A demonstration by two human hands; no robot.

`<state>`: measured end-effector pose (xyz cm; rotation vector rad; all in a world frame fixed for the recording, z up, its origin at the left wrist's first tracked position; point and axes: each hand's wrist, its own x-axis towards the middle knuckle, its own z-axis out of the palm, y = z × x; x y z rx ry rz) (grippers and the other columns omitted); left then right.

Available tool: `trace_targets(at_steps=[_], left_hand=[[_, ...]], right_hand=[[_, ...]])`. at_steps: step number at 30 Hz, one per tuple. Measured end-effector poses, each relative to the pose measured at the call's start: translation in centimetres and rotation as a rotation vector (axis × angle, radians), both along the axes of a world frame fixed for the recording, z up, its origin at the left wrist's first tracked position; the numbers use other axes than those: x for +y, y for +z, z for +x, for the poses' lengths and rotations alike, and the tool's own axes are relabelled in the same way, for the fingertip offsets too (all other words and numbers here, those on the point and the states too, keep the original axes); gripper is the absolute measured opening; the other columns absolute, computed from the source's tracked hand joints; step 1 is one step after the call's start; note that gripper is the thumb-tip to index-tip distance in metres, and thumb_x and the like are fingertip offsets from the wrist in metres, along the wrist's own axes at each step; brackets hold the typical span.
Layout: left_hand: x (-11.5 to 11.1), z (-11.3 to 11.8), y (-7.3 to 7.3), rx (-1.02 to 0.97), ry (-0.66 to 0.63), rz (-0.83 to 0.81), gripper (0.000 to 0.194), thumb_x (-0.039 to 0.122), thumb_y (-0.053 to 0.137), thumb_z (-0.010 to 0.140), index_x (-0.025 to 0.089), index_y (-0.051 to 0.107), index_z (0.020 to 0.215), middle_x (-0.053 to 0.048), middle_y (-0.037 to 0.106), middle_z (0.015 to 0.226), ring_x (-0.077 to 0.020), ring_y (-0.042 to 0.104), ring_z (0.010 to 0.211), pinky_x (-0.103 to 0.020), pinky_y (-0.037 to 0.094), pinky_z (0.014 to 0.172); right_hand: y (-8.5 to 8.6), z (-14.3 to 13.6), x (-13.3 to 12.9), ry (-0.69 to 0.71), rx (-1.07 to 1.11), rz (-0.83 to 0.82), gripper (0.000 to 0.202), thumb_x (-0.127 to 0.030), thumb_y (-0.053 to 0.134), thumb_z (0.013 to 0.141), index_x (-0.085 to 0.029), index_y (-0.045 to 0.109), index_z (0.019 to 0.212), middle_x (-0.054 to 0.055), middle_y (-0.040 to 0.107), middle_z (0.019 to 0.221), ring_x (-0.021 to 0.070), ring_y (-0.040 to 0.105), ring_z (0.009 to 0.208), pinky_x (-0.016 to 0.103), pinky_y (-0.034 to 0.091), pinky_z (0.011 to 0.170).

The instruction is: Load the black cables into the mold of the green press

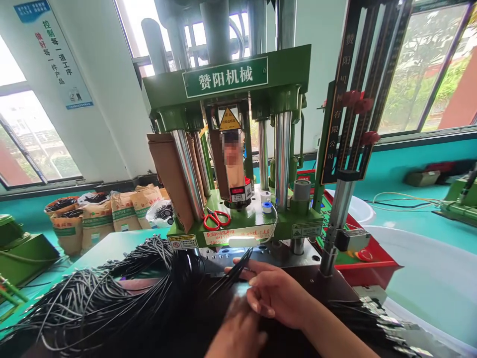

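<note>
Hands low in front of a green press (238, 149), both over the dark work surface (328, 288). Right hand (276, 293) stretched forward, thumb and fingers pinched on a few thin black cables (233, 272) whose ends point up toward the metal plate (276, 252) at the machine's base. Left hand (238, 333) just below and touching the right, blurred, fingers curled; grip impossible to tell. Large bundle of black cables (104, 298) spread across the left of the surface, just beside both hands. More cables with metal ends (380, 320) at the right edge. Red scissors (216, 218) lying on the green ledge above. Brown sacks (112, 214) standing on the floor at far left.
</note>
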<state>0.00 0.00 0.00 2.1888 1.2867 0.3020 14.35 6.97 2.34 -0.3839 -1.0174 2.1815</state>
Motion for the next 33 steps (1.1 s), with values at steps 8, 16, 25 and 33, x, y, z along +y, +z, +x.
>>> trace_targets(at_steps=[8, 16, 25, 33], left_hand=[[-0.1, -8.5, 1.1, 0.277, 0.195, 0.129, 0.048, 0.029, 0.037, 0.092, 0.016, 0.040, 0.138, -0.008, 0.044, 0.142, -0.0206, 0.041, 0.131, -0.037, 0.035, 0.110], [0.5, -9.6, -0.1, 0.341, 0.240, 0.206, 0.049, 0.020, 0.042, 0.088, 0.025, 0.043, 0.136, -0.003, 0.047, 0.140, -0.0204, 0.049, 0.125, -0.037, 0.040, 0.106], [0.2, -8.1, 2.4, 0.333, 0.260, 0.029, 0.040, 0.034, 0.043, 0.090, 0.029, 0.052, 0.129, -0.002, 0.044, 0.144, -0.0215, 0.040, 0.132, -0.038, 0.032, 0.111], [0.8, -7.9, 2.9, 0.089, 0.234, -0.059, 0.029, 0.019, 0.050, 0.082, 0.027, 0.058, 0.108, 0.002, 0.063, 0.109, -0.0163, 0.056, 0.104, -0.027, 0.040, 0.092]], right_hand=[[-0.6, 2.0, 0.3, -0.204, -0.708, 0.762, 0.036, -0.024, 0.062, 0.075, -0.022, 0.066, 0.111, 0.005, 0.066, 0.103, 0.0197, 0.059, 0.091, 0.031, 0.045, 0.082], [-0.7, 3.8, 0.2, -0.068, -1.158, 1.053, 0.042, -0.039, 0.076, 0.066, -0.024, 0.068, 0.105, 0.003, 0.064, 0.101, 0.0235, 0.059, 0.093, 0.029, 0.044, 0.080], [-1.1, 3.9, 0.7, -0.045, -1.210, 1.025, 0.035, -0.038, 0.075, 0.066, -0.023, 0.070, 0.097, 0.004, 0.068, 0.093, 0.0231, 0.060, 0.086, 0.029, 0.042, 0.071], [-1.0, 2.8, 0.6, -0.056, -1.171, 1.032, 0.026, -0.044, 0.059, 0.083, -0.024, 0.074, 0.089, 0.003, 0.068, 0.086, 0.0198, 0.060, 0.080, 0.028, 0.039, 0.068]])
